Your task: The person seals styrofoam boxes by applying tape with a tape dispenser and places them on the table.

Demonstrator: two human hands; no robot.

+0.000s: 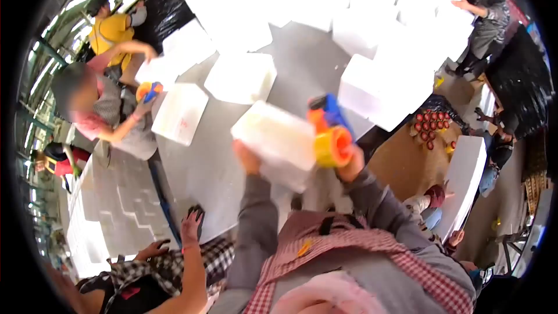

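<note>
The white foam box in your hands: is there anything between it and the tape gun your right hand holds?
Nothing. In the head view the orange-and-yellow tape dispenser in the right hand sits right against the foam box, which the left hand steadies.

Box (279, 139) in left hand (247, 157): white foam, matt, slightly grainy. Tape gun (330, 134) in right hand (350, 166): glossy plastic, orange/yellow w/ blue top. Sleeves: grey knit cloth, soft, matt. Apron below hands: checked red/white woven cloth. Surface (302, 64) beyond hands: smooth, pale grey, dull sheen. More boxes (241, 75) past it: same matt white foam.
</note>
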